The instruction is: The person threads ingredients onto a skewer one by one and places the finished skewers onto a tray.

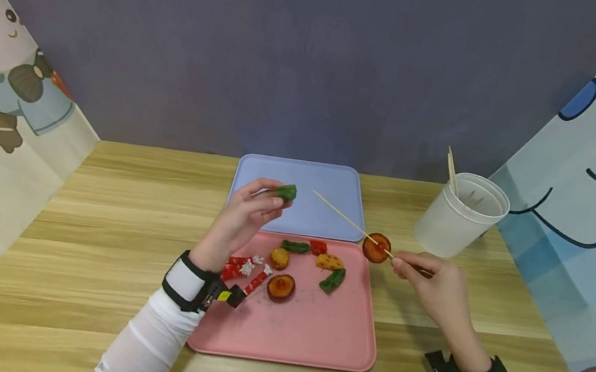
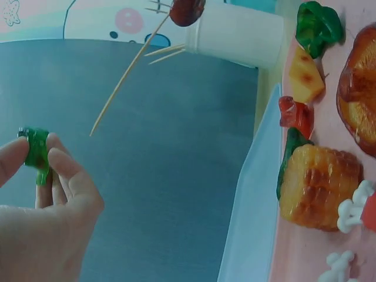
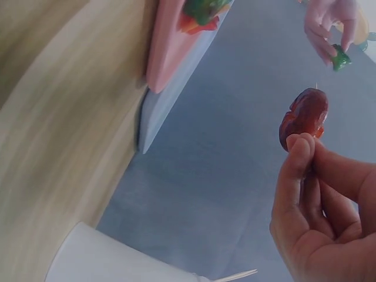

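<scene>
My left hand (image 1: 245, 215) pinches a green toy pepper piece (image 1: 286, 193) between thumb and fingers, above the blue tray. A thin wooden skewer (image 1: 341, 213) is held by my right hand (image 1: 439, 292) near its lower end. Threaded on that skewer, close to the right fingertips, is a round brown mushroom-like piece (image 1: 377, 248). The skewer's bare tip points up and left toward the pepper piece, with a gap between them. In the right wrist view the brown piece (image 3: 305, 117) sits just beyond the pinching fingers and hides most of the stick.
A pink tray (image 1: 304, 341) holds a corn piece (image 1: 279, 258), another brown round piece (image 1: 281, 287), green, yellow and red pieces, and several red-and-white sticks. Behind it lies a blue tray (image 1: 300, 173). A white bucket (image 1: 445, 224) with skewers stands at the right.
</scene>
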Action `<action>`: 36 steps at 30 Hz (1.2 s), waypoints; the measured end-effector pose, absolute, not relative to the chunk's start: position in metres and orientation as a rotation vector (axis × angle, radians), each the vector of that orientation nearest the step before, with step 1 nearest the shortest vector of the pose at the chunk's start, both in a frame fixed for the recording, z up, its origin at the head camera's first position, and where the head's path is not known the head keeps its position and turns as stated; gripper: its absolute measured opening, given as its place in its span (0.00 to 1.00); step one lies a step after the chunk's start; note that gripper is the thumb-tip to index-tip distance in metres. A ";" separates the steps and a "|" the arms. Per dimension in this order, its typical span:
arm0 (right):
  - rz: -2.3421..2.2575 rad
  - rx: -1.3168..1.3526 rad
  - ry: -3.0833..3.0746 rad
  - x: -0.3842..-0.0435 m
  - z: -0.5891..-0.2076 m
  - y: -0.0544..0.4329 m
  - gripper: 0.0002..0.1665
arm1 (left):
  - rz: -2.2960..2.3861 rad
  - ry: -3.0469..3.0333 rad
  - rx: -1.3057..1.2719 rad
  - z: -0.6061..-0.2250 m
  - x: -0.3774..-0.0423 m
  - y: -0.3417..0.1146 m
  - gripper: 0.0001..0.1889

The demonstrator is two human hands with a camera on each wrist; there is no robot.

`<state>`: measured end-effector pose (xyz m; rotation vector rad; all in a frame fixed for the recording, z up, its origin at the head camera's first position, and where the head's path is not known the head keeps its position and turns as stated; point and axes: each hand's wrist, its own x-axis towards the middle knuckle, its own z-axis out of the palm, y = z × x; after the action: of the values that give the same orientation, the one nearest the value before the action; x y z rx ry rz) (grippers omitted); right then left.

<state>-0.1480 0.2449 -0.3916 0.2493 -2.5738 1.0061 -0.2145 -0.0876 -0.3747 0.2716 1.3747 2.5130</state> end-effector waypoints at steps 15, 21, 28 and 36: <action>1.092 0.317 -2.508 -0.147 -0.380 0.232 0.06 | 2.736 1.537 0.074 -0.373 -0.214 -0.082 0.10; 1.094 0.303 -2.545 -0.144 -0.381 0.230 0.06 | 2.734 1.448 0.157 -0.372 -0.213 -0.084 0.11; 1.097 0.298 -2.546 -0.141 -0.381 0.231 0.06 | 2.666 1.453 0.370 -0.371 -0.212 -0.088 0.26; 1.113 0.286 -2.517 -0.135 -0.374 0.231 0.06 | 2.620 1.452 0.520 -0.371 -0.212 -0.091 0.22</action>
<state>-0.1349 0.2315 -0.3737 0.2864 -2.5174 1.1128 -0.2124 -0.0909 -0.3706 0.5202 1.4517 2.6204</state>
